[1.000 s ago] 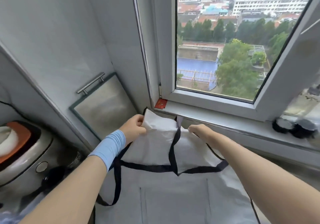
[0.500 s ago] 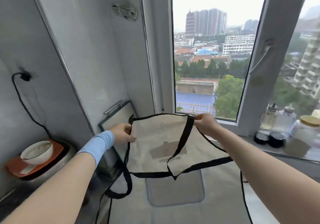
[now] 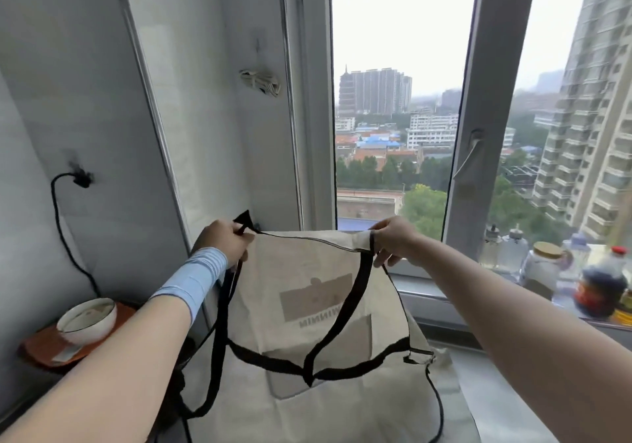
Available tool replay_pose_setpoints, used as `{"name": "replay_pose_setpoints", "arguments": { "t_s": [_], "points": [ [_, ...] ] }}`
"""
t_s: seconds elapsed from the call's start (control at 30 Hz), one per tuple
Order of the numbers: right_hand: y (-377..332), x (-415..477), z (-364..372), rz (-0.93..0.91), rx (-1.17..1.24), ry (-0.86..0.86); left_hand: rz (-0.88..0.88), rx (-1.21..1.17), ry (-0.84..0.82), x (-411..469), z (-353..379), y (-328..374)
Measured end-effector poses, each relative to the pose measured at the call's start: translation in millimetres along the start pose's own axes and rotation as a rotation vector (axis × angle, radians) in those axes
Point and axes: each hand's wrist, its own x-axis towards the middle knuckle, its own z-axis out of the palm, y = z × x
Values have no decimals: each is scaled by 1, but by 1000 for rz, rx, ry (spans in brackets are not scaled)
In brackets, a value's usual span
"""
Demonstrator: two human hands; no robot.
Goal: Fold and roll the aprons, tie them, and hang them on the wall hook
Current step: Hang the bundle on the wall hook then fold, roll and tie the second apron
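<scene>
We have the apron point(image 3: 318, 305) lifted in front of the window, its upper half held up as a sheet and its lower half resting on the counter point(image 3: 496, 394) near the back edge, below the sill. Our left hand point(image 3: 224, 242) is clenched around the top left corner, with a black loop poking up out of the fist. Our right hand point(image 3: 393, 240) pinches the top right corner, so the cloth hangs below and between the two hands. The main risk we see is the black straps point(image 3: 342, 323). One crosses the front and others dangle off the left side, and they would likely get trapped inside a fold and leave nothing free for tying. A wide swing to the right could also brush the jars point(image 3: 543, 268) on the sill. The wall hook point(image 3: 257, 44) sits high up and well apart.
</scene>
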Motion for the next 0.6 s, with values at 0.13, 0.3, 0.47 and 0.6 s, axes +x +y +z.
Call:
{"name": "replay_pose_setpoints", "arguments": {
  "t_s": [0.13, 0.3, 0.47, 0.6],
  "points": [
    [11, 13, 4, 176, -4, -149, -180, -57, -457, 14, 13, -5],
    [32, 64, 15, 256, 184, -146, -266, -247, -400, 55, 51, -24],
    [48, 140, 43, 284, 362, -154, -204, -385, -200, 109, 111, -42],
    [71, 191, 75, 219, 294, -83, -338, -394, -219, 144, 155, -58]
  ]
}}
